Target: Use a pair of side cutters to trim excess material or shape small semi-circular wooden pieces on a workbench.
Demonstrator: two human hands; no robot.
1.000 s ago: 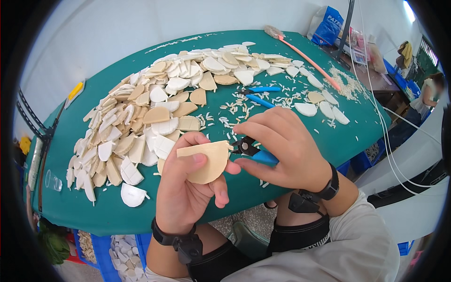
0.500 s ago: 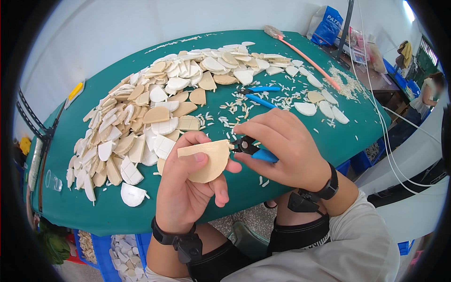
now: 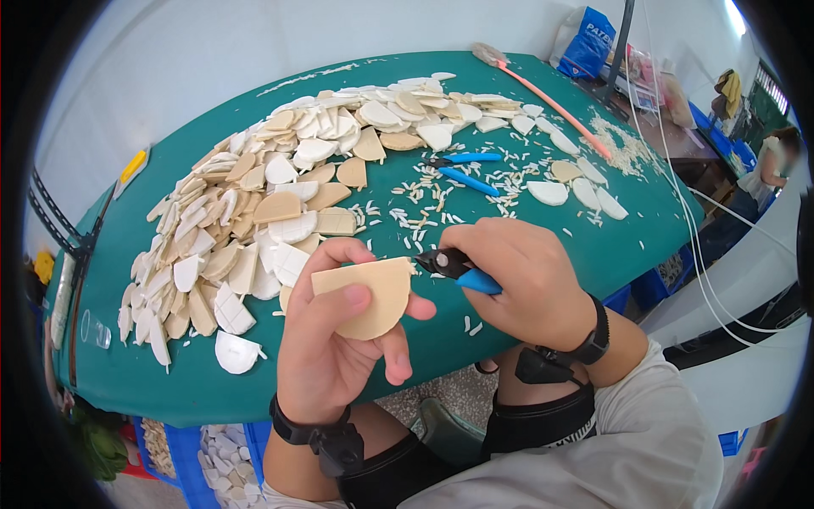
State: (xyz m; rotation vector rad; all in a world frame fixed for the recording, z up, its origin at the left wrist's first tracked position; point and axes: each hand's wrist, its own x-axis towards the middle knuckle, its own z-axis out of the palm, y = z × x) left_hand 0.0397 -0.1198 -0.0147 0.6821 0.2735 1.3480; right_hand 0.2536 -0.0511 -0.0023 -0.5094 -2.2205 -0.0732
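Between thumb and fingers, my left hand (image 3: pixel 326 339) grips a beige half-round piece (image 3: pixel 373 297), flat edge up, above the near edge of the table. A small nub stands at its upper right corner. My right hand (image 3: pixel 517 267) is closed around blue-handled flush cutters (image 3: pixel 476 278), whose dark jaws lie right beside that corner. Whether the jaws touch the nub I cannot tell. Beyond my hands, a large heap of white and beige half-round pieces (image 3: pixel 254 204) covers the left and back of the green table (image 3: pixel 509 339).
A second pair of blue-handled cutters (image 3: pixel 466 172) lies among small offcuts (image 3: pixel 424 193). A pink-handled brush (image 3: pixel 555 106) rests at the back right by a pile of offcuts (image 3: pixel 623 146). Below the table, a blue bin (image 3: pixel 182 450) stands at left. A person (image 3: pixel 767 170) is at far right.
The cutters have drawn back slightly to the right from the corner of the beige piece. My left hand and the piece have shifted a little left and down.
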